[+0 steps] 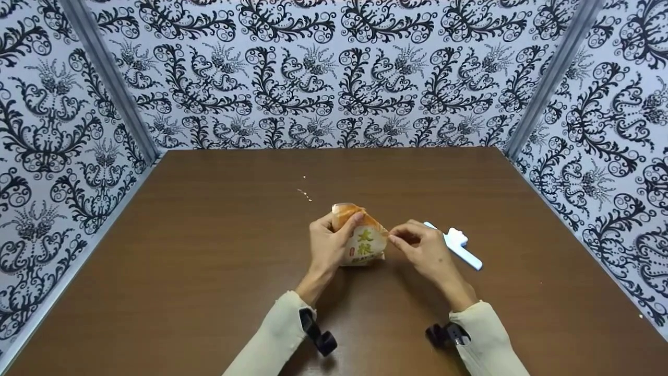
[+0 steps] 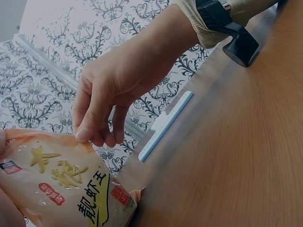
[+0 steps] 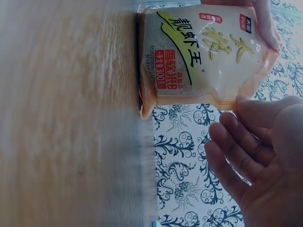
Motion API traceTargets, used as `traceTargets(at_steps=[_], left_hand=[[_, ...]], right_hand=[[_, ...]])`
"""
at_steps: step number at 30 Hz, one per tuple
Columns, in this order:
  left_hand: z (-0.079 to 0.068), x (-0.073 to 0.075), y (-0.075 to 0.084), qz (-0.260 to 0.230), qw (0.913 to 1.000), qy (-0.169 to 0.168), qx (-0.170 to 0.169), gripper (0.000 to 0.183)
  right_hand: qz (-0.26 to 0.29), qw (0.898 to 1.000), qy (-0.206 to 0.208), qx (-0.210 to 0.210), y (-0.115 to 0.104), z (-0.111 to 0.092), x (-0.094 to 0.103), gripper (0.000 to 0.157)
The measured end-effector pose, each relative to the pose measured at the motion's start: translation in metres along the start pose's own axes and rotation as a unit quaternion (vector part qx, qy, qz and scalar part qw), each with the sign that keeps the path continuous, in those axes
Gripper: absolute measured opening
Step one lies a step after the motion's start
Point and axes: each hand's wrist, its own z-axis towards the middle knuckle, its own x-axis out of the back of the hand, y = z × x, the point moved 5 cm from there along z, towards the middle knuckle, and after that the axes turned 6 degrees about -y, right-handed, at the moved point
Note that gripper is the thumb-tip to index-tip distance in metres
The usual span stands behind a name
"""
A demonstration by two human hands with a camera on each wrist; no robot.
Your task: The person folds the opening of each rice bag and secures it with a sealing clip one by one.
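A small rice bag (image 1: 368, 244), pale with orange edges and printed lettering, stands upright on the table. My left hand (image 1: 327, 243) grips its upper part, with the thumb across the front and the fingers behind. On the other side my right hand (image 1: 425, 249) pinches the bag's orange edge between thumb and index finger. The right wrist view shows the bag's front (image 3: 203, 52) with "300克" printed near its bottom; there the other right fingers are loosely bent, away from the bag. The bag's folded top leans toward the left hand.
A light-blue and white bar-shaped clip (image 1: 464, 253) with a small figure on it lies just right of my right hand. Small white grains (image 1: 305, 195) are scattered beyond the bag. Patterned walls (image 1: 323, 78) enclose the brown table (image 1: 209, 235) at the back and sides.
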Motion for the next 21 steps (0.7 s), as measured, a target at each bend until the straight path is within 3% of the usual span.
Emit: traceTargets(at_steps=[10, 21], left_hand=[[0.001, 0.001, 0.0, -0.001, 1.0, 0.004, 0.005, 0.017], [0.001, 0.0, -0.003, -0.012, 0.9998, -0.003, 0.016, 0.017]], right_hand=[[-0.007, 1.0, -0.003, -0.009, 0.001, 0.002, 0.003, 0.006], [-0.059, 0.996, 0.065, -0.02, 0.014, 0.005, 0.023, 0.005]])
